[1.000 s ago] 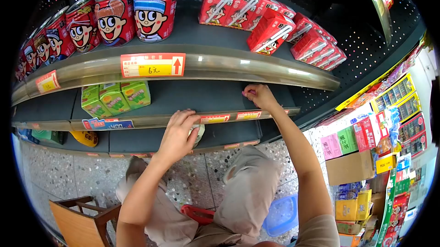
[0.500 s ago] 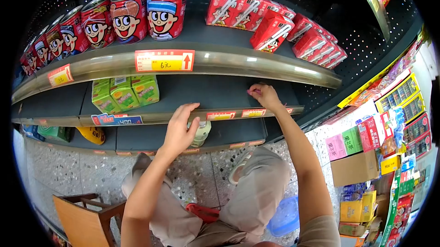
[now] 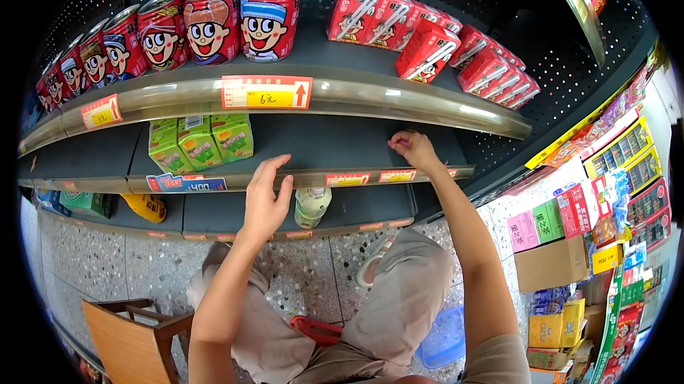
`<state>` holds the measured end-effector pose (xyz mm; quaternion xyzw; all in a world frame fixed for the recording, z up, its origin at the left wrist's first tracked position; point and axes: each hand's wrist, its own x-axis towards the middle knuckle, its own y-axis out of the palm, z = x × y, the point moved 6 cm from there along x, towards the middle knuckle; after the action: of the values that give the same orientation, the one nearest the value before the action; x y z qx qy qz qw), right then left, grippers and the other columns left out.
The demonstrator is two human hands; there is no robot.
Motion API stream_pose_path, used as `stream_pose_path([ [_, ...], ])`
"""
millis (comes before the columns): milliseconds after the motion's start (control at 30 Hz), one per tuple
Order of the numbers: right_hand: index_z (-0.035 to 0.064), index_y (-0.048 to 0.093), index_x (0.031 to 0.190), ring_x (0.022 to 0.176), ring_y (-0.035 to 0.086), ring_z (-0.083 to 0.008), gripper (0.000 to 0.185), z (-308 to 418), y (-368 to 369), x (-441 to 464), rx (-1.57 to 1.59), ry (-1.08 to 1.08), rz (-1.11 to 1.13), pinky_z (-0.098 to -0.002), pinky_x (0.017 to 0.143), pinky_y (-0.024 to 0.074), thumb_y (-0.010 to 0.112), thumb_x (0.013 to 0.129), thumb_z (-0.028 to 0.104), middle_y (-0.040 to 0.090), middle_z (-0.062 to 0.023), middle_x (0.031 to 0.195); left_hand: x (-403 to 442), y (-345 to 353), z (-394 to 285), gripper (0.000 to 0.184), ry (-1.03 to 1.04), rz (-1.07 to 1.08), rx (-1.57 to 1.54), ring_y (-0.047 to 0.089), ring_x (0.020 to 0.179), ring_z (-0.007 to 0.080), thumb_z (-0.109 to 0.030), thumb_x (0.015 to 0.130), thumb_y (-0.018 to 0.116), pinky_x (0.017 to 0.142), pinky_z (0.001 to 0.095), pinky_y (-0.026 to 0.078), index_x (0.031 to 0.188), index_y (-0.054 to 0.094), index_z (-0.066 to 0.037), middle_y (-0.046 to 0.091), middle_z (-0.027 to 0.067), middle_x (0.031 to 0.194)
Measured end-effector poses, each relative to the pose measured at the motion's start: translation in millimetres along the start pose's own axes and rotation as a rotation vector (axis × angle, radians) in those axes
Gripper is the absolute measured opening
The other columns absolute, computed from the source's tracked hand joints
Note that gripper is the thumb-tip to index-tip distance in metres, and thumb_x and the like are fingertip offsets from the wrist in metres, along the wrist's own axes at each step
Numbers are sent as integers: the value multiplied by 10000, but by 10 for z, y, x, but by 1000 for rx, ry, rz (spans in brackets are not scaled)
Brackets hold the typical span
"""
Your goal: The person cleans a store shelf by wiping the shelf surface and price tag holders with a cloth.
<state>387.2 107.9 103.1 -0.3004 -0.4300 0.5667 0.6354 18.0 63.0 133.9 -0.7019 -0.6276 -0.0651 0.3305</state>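
Note:
My right hand (image 3: 415, 150) is on the middle shelf (image 3: 320, 143), its fingers pinched round a small pink thing (image 3: 400, 144). At that shelf's front edge, left of the price tags, my left hand (image 3: 267, 200) has its thumb and fingers apart and holds nothing. A pale green bottle (image 3: 312, 207) stands upright on the lower shelf, just right of my left hand. Several green cartons (image 3: 201, 143) sit together on the middle shelf, up and to the left of my left hand.
Red cans (image 3: 270, 19) and red cartons (image 3: 426, 50) line the upper shelf. A yellow bottle (image 3: 147, 207) lies on the lower shelf. On the floor are a wooden stool (image 3: 128, 341) and a blue plastic basin (image 3: 440, 338). Boxed goods (image 3: 552, 263) stack at the right.
My left hand has moved left along the shelf edge, uncovering the pale green bottle. The view has shifted slightly, and my right hand keeps its pinch at nearly the same spot.

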Motion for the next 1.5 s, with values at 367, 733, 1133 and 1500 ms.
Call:
stream_pose_path([
  [367,95,707,933,810,674,-287,171,27,-16,5,-11,0,27,-354,735,522,702,781,173,689,-118,884,-50,-129,52,298,-4,-12,29,592,1052,364,-30,873,575,896,386,468,1171,569,-5,610,186,1125],
  [733,83,736,882,773,643,-212,113,132,-49,-26,128,9,338,-317,719,508,724,791,150,656,-78,801,-65,-122,45,301,-8,11,26,593,1038,361,-26,864,586,892,386,469,1164,573,-3,609,188,1116],
  [1133,84,739,888,848,642,-218,122,139,-26,-46,172,-125,561,-317,770,501,714,791,155,657,-77,859,65,162,-111,494,-37,59,-178,560,1174,276,-22,853,618,993,361,426,1321,460,-6,546,171,1276],
  [1500,72,722,859,752,647,-232,106,221,-82,-122,125,-143,350,-331,700,499,716,792,153,652,-89,788,217,659,-89,520,-118,45,-411,545,1187,280,-44,861,621,1005,380,430,1344,431,-12,508,183,1311],
])
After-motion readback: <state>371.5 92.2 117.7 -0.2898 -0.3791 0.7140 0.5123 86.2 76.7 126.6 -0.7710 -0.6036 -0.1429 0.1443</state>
